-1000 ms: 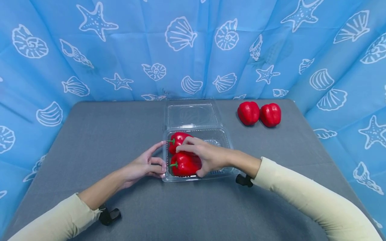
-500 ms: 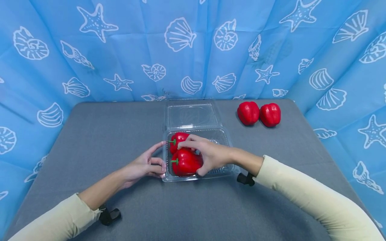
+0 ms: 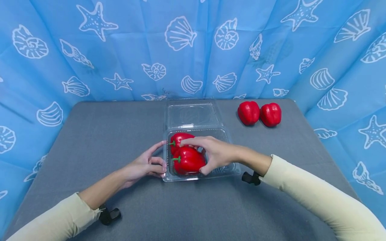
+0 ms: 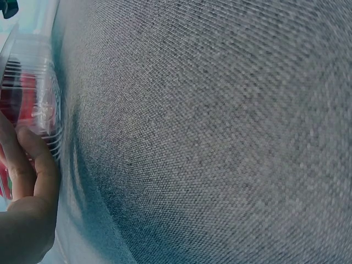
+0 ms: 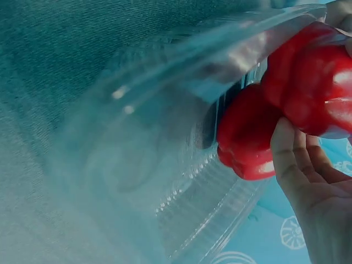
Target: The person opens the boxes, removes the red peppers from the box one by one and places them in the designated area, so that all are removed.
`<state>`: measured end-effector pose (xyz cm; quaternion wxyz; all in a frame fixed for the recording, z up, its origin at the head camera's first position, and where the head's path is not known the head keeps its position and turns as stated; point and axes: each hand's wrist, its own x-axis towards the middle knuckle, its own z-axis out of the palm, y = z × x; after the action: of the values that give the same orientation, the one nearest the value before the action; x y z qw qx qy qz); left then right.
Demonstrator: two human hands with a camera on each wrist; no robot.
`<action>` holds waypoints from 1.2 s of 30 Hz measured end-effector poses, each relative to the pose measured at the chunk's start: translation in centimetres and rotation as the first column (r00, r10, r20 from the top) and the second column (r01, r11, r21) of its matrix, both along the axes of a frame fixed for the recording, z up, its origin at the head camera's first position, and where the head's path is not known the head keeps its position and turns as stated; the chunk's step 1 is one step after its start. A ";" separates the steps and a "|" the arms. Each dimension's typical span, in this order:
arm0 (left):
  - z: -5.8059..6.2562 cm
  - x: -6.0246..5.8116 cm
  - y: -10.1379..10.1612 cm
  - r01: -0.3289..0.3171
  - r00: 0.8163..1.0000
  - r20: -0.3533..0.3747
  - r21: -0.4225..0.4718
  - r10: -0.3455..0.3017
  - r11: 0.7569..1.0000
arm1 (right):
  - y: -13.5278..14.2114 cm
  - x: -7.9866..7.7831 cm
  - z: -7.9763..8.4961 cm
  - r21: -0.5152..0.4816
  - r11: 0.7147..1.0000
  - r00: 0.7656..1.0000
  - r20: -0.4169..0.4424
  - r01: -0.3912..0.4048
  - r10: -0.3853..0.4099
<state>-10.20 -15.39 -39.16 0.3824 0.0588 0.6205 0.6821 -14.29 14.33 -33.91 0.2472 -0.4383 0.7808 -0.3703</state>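
In the head view, a hinged clear plastic container (image 3: 193,178) lies with its lid (image 3: 193,115) folded back, away from the person. My right hand (image 3: 221,152) grips the nearer red bell pepper (image 3: 190,162), whose green stem points left. Behind it in the container sits a second red bell pepper (image 3: 178,138), partly covered by the right fingers. The right wrist view has the gripped pepper (image 5: 313,82) overlapping the other pepper (image 5: 247,135). Bent fingers of my left hand (image 3: 140,165) hold the container's left edge; its fingers (image 4: 41,159) lie against the ribbed wall in the left wrist view.
Two more red bell peppers (image 3: 248,113) (image 3: 270,114) stand side by side at the table's back right. A grey cloth covers the table (image 3: 120,130). Behind it hangs a blue curtain (image 3: 126,43) with white shell prints.
My right hand has shifted slightly to the right, bringing the nearer pepper a little right and back, partly over the other one. The left hand stays in place on the container.
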 end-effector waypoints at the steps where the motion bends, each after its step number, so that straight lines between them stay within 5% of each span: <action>1: 0.0 0.0 0.0 -0.001 1.000 -0.001 0.000 0.001 1.000 | 0.2 0.0 0.1 -0.003 1.000 1.000 -0.006 0.004 -0.004; 9: 0.0 0.0 0.2 -0.020 1.000 -0.007 -0.004 0.019 1.000 | 2.5 0.2 0.8 -0.009 0.991 0.986 -0.094 0.135 -0.135; 19: 0.1 0.0 0.2 -0.022 1.000 0.004 -0.018 0.022 1.000 | 7.0 -0.1 1.5 -0.022 0.946 0.921 -0.222 0.323 -0.320; 36: 0.1 0.0 0.2 -0.019 1.000 0.001 -0.026 0.019 0.999 | 14.4 0.3 0.3 -0.138 0.804 0.737 -0.335 0.579 -0.588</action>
<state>-10.16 -15.22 -39.04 0.3768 0.0475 0.6296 0.6778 -14.03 28.76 -33.60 -0.0345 -0.2351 0.9056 -0.3514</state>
